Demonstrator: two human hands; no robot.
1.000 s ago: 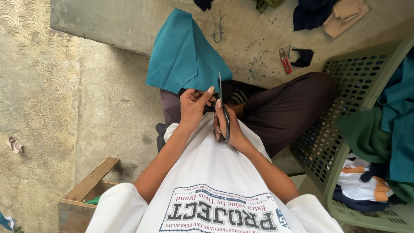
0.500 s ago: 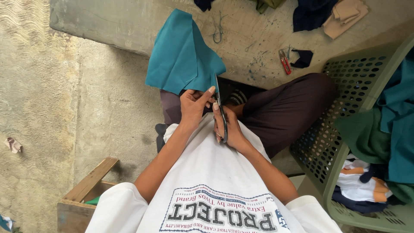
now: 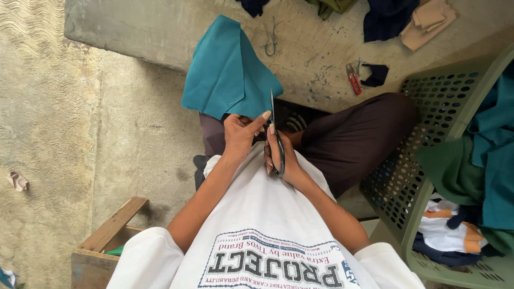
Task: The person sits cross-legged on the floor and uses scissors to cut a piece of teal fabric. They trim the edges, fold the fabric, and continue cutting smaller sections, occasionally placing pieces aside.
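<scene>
While the left hand (image 3: pixel 239 134) pinches the near edge of the teal cloth (image 3: pixel 227 72), which spreads away beyond both hands, the right hand (image 3: pixel 281 155) grips black scissors (image 3: pixel 275 131), blades pointing up beside the cloth's edge. Red clippers (image 3: pixel 353 79) lie farther off to the right, near a green plastic basket (image 3: pixel 428 107).

Rough grey concrete floor (image 3: pixel 134 139), raised concrete slab (image 3: pixel 160 32) bearing draped teal cloth (image 3: pixel 225 75), red-handled snips (image 3: pixel 353 79), small dark fabric scrap (image 3: pixel 376 74), beige folded cloth (image 3: pixel 428 21)
</scene>
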